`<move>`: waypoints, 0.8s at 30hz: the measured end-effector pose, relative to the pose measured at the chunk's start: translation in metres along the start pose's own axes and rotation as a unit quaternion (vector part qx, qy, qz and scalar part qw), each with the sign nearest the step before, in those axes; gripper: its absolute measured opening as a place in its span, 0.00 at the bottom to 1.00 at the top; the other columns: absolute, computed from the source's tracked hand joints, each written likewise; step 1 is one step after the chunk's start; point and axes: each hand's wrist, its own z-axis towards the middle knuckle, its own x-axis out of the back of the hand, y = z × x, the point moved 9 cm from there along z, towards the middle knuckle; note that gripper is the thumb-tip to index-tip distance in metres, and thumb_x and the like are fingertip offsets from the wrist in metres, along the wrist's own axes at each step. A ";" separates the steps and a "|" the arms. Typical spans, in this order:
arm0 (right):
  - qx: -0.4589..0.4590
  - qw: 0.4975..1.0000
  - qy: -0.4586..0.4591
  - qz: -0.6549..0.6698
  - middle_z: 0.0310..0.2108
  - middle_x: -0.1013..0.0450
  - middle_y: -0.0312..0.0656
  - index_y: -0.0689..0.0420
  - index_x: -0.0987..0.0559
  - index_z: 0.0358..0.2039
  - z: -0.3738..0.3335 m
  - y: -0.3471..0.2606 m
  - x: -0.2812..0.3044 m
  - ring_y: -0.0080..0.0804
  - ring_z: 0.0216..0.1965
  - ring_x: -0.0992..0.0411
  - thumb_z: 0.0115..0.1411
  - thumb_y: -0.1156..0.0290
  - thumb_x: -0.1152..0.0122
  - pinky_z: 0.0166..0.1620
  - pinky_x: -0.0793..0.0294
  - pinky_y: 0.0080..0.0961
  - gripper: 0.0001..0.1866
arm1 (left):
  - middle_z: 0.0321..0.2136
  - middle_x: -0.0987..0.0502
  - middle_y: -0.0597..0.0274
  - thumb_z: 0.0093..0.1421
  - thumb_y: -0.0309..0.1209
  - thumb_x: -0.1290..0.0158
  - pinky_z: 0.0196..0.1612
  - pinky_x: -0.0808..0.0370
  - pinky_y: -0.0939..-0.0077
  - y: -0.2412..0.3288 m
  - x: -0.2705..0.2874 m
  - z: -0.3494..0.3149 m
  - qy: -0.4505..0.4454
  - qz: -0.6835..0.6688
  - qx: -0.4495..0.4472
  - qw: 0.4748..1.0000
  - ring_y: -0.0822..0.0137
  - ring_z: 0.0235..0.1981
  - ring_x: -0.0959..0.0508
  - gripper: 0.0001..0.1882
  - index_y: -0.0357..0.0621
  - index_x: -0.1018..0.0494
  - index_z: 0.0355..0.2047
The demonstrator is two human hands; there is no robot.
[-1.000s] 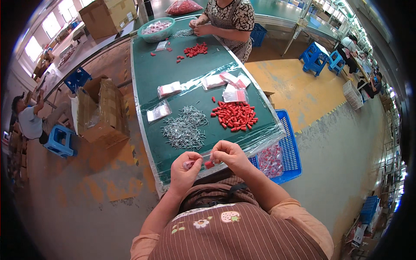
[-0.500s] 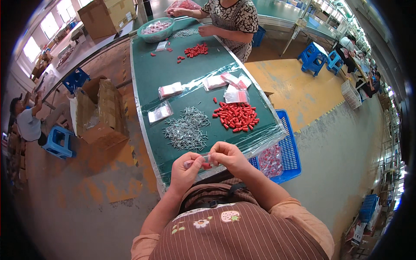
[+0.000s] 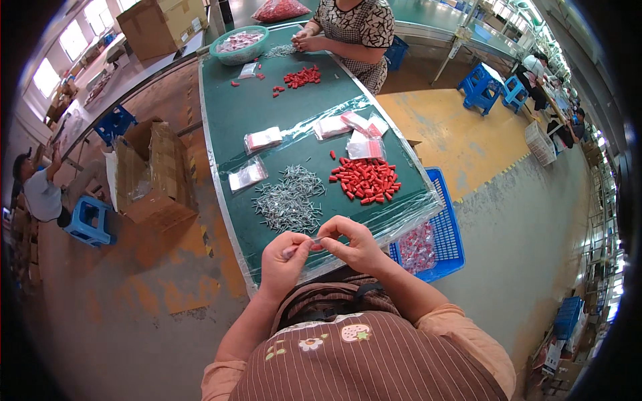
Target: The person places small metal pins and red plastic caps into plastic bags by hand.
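My left hand (image 3: 283, 262) and my right hand (image 3: 352, 243) meet over the near table edge, both closed in a pinch. Between them is a small clear plastic bag (image 3: 316, 245) with something red in it, mostly covered by the fingers. Just beyond my left hand lies a heap of grey metal screws (image 3: 289, 199). Further right, past my right hand, sits a pile of red plastic plugs (image 3: 365, 180). Stacks of small clear bags lie behind the heaps: one bag stack (image 3: 247, 174) at left, another bag stack (image 3: 365, 144) above the red pile.
The green-topped table (image 3: 267, 100) runs away from me. A blue basket (image 3: 451, 230) with filled bags hangs low at its right. Across the table a co-worker (image 3: 354, 40) stands near a green bowl (image 3: 239, 47). An open cardboard box (image 3: 157, 174) is on the left floor.
My fingertips have drawn closer together over the bag, covering more of it. The co-worker's hands have come together, away from the red bag at the far end.
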 end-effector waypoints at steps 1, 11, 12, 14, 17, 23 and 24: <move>0.000 1.000 0.002 0.000 0.30 0.29 0.38 0.63 0.26 0.33 0.000 0.001 0.000 0.21 0.32 0.29 0.58 0.75 0.42 0.35 0.30 0.18 0.05 | 0.21 0.29 0.68 0.57 0.23 0.46 0.25 0.36 0.82 0.016 0.001 -0.001 0.017 0.103 -0.081 0.991 0.76 0.22 0.31 0.02 0.38 0.25 0.29; -0.012 1.000 0.002 -0.001 0.28 0.30 0.38 0.62 0.25 0.30 0.002 0.006 -0.010 0.23 0.31 0.30 0.56 0.74 0.41 0.36 0.30 0.21 0.05 | 0.21 0.27 0.57 0.47 0.18 0.44 0.26 0.31 0.70 0.062 -0.009 -0.016 0.055 0.319 -0.312 0.893 0.60 0.23 0.26 0.06 0.39 0.25 0.27; -0.012 1.000 0.002 0.000 0.27 0.30 0.39 0.62 0.25 0.29 0.003 0.005 -0.012 0.24 0.31 0.30 0.54 0.75 0.40 0.36 0.30 0.22 0.04 | 0.21 0.27 0.57 0.48 0.18 0.44 0.26 0.32 0.71 0.059 -0.006 -0.016 0.057 0.300 -0.296 0.905 0.61 0.22 0.26 0.06 0.39 0.25 0.27; 0.028 0.999 0.001 -0.024 0.29 0.29 0.38 0.62 0.25 0.29 0.004 -0.001 -0.012 0.23 0.32 0.29 0.54 0.77 0.41 0.36 0.30 0.21 0.03 | 0.21 0.27 0.58 0.49 0.18 0.44 0.26 0.32 0.72 0.057 -0.003 -0.016 0.059 0.280 -0.280 0.916 0.63 0.22 0.27 0.05 0.38 0.25 0.27; 0.097 0.992 0.003 -0.082 0.30 0.28 0.38 0.61 0.25 0.28 0.006 -0.015 -0.013 0.23 0.33 0.28 0.52 0.80 0.42 0.36 0.29 0.21 0.03 | 0.21 0.28 0.59 0.51 0.18 0.45 0.26 0.34 0.76 0.041 0.005 -0.011 0.046 0.197 -0.170 0.964 0.67 0.22 0.29 0.04 0.37 0.25 0.28; 0.071 0.994 0.002 -0.086 0.27 0.29 0.40 0.61 0.26 0.28 0.006 -0.010 -0.004 0.29 0.28 0.29 0.51 0.78 0.40 0.34 0.30 0.24 0.04 | 0.21 0.29 0.63 0.54 0.20 0.45 0.27 0.37 0.80 0.035 0.011 -0.010 0.058 0.172 -0.162 0.970 0.73 0.22 0.32 0.02 0.37 0.25 0.29; 0.042 0.997 -0.003 -0.065 0.27 0.29 0.39 0.61 0.25 0.28 0.006 -0.003 -0.003 0.27 0.28 0.29 0.51 0.77 0.40 0.33 0.30 0.23 0.04 | 0.21 0.29 0.65 0.55 0.21 0.45 0.26 0.37 0.82 0.026 0.011 -0.008 0.046 0.152 -0.130 0.979 0.76 0.22 0.33 0.01 0.37 0.25 0.29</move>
